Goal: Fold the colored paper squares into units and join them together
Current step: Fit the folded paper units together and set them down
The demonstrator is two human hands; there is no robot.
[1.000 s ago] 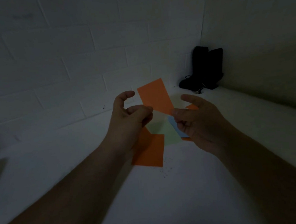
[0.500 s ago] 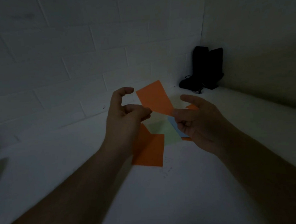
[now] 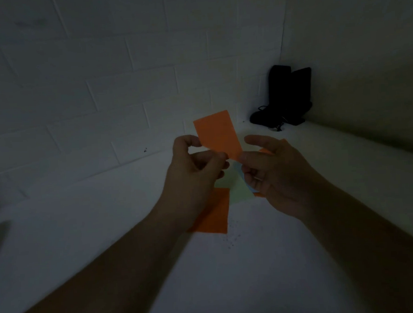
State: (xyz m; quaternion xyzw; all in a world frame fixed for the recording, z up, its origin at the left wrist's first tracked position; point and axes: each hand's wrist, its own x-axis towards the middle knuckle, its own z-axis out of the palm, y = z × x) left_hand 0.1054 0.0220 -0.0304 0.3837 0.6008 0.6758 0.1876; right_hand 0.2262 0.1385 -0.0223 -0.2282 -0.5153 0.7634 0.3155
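Both hands were raised over the bench (image 3: 279,260), the right hand (image 3: 272,174) pinching the orange strip (image 3: 217,134) by its lower corner. The left hand (image 3: 194,171), fingers curled, had closed in and touched the strip's lower edge.

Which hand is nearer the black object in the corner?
Right. The right hand is below-left of the black object; the left hand is farther left, beyond the raised orange paper.
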